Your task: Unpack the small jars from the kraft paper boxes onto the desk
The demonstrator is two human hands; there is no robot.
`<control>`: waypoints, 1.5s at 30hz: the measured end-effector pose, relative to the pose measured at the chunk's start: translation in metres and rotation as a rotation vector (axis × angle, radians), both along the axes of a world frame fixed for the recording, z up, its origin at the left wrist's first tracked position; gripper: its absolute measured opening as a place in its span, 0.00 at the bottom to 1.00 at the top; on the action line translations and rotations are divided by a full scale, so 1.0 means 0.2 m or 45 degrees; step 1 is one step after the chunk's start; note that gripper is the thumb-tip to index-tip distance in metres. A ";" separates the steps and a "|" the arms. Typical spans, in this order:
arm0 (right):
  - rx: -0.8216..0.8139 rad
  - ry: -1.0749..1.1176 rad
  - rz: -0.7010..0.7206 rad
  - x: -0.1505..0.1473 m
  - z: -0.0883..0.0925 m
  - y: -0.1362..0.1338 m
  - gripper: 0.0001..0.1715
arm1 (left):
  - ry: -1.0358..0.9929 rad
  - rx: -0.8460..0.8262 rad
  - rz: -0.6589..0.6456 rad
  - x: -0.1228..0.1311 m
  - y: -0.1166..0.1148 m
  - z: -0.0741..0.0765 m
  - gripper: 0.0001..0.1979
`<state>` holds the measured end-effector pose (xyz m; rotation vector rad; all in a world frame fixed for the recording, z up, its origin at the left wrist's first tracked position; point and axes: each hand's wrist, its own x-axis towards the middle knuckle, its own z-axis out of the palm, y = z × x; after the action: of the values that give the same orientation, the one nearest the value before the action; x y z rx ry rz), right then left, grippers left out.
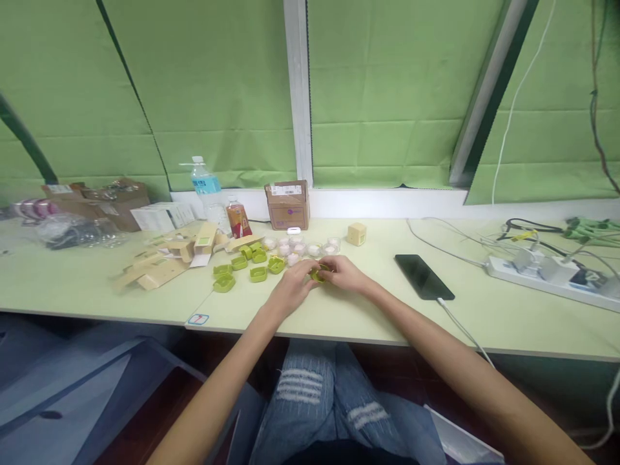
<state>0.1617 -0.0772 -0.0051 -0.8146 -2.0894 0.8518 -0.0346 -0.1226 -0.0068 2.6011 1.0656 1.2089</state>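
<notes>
My left hand (293, 284) and my right hand (345, 274) meet over the table, their fingers closed on one small green holder (320, 274). Fingers cover most of it, so its inside is only partly visible. To the left of my hands lie several more green holders (258, 274) of the same kind, loosely grouped. Just beyond my fingertips stand several small clear round cups (314, 250) with pale pink contents. A small white case (293, 231) sits behind the cups.
A small cardboard cube (357, 234) stands right of the cups, near a black phone (423, 276) on a white cable. Farther right is a power strip (552, 278). Flattened cartons (162, 261), a water bottle (207, 187), a red-labelled bottle (238, 218) and a brown box (288, 205) occupy the left and back.
</notes>
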 end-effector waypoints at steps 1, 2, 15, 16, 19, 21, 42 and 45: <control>-0.001 0.000 -0.011 0.00 0.00 0.00 0.10 | 0.004 0.013 -0.003 0.00 0.00 0.00 0.14; -0.006 0.004 -0.018 -0.01 0.00 -0.01 0.10 | 0.008 0.023 -0.007 0.00 0.00 0.00 0.14; -0.049 -0.050 -0.203 -0.03 -0.03 0.01 0.07 | 0.046 0.016 -0.021 0.01 -0.01 0.01 0.10; -0.055 -0.054 -0.203 -0.03 -0.03 0.01 0.06 | 0.041 0.007 -0.023 0.01 -0.01 0.01 0.10; -0.102 -0.068 -0.221 -0.03 -0.03 0.01 0.06 | 0.021 -0.029 -0.022 0.01 -0.02 0.01 0.09; -0.193 -0.048 -0.219 -0.02 -0.02 0.02 0.05 | -0.011 -0.065 -0.027 0.01 -0.02 0.01 0.09; -0.623 0.175 0.094 0.06 0.04 0.01 0.13 | -0.142 -0.179 -0.100 0.00 -0.01 0.03 0.13; -0.617 0.180 0.115 0.07 0.05 0.00 0.13 | -0.139 -0.166 -0.094 0.00 -0.02 0.03 0.13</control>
<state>0.1752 -0.0781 0.0055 -0.8786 -1.8280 1.4551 -0.0345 -0.1258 -0.0004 2.4251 0.9845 1.2065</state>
